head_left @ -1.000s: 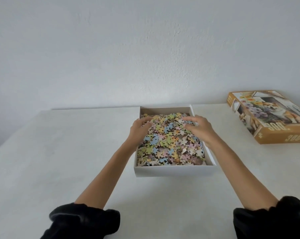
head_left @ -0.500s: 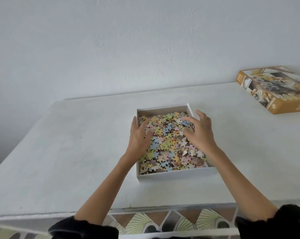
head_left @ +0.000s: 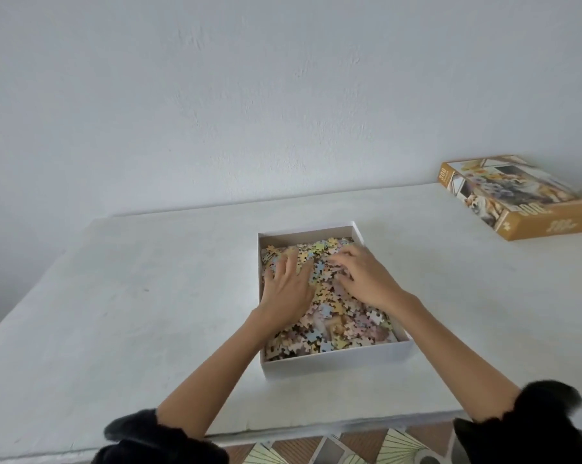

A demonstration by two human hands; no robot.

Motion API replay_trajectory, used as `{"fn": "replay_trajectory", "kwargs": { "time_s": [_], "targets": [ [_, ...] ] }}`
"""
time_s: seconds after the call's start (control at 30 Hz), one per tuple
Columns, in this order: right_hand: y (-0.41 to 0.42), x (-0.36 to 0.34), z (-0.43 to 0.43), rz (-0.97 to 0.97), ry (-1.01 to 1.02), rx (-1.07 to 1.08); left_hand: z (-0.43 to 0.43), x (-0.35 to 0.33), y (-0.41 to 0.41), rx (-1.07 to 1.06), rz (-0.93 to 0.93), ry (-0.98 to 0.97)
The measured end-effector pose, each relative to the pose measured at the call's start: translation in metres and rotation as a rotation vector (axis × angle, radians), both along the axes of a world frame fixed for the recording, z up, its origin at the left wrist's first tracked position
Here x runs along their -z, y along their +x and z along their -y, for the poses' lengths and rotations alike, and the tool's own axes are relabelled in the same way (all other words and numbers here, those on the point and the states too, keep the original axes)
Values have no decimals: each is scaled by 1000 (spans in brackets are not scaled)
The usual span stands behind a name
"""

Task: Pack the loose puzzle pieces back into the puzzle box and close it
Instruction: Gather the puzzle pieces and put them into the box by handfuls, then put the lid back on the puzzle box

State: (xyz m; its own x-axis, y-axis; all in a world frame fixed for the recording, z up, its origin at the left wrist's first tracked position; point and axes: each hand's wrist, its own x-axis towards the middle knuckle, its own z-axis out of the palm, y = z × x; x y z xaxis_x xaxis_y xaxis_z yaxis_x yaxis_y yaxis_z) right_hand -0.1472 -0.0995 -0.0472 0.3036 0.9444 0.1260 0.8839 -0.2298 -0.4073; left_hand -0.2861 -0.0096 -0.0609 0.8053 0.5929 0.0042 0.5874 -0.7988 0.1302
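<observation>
Head view: a white open puzzle box (head_left: 336,363) sits on a pale table (head_left: 132,313), roughly in the middle of the tabletop and a little back from its near edge. The box is filled with a heap of loose pastel puzzle pieces (head_left: 340,323) that reaches close to its rim. Both of the person's hands are inside the box, palms down on the far half of the heap. The left hand (head_left: 288,289) lies flat with its fingers spread and straight, pressing on the pieces near the box's left wall. The right hand (head_left: 366,279) rests just beside it, fingers stretched toward the left and only slightly bent, tips touching the pieces; it grasps nothing. The 2 hands are close together but apart. The orange printed lid (head_left: 524,202) lies face up at the far right of the table, well apart from the box. Black sleeves (head_left: 155,440) are pushed up both forearms. A plain grey-white wall (head_left: 249,95) stands behind the table, and patterned floor tiles (head_left: 366,447) show below its near edge.
</observation>
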Motion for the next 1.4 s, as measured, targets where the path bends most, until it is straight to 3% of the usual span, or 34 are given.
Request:
{"fn": "replay_trajectory", "kwargs": {
  "time_s": [0.13, 0.37, 0.6, 0.93, 1.17, 1.3, 1.4],
  "targets": [
    [1, 5, -1, 83, -145, -71, -11, -1, 3, -42, -98, -95],
    [29, -17, 6, -55, 144, -4, -17, -29, 21, -13, 253, -127],
    [112, -38, 17, -99, 261, 142, -12, -67, 97, 51, 348, -116],
    [279, -47, 62, -111, 287, 376, 19, -82, 283, 3, 386, -590],
    [392, -37, 103, -76, 204, 554, 56, -47, 395, -103, 401, -900],
    [439, -23, 124, -144, 53, 732, 83, -27, 427, -176, 426, -978],
    [453, -20, 135, -276, -6, 731, 90, -17, 441, -189, 442, -971]
  ]
}}
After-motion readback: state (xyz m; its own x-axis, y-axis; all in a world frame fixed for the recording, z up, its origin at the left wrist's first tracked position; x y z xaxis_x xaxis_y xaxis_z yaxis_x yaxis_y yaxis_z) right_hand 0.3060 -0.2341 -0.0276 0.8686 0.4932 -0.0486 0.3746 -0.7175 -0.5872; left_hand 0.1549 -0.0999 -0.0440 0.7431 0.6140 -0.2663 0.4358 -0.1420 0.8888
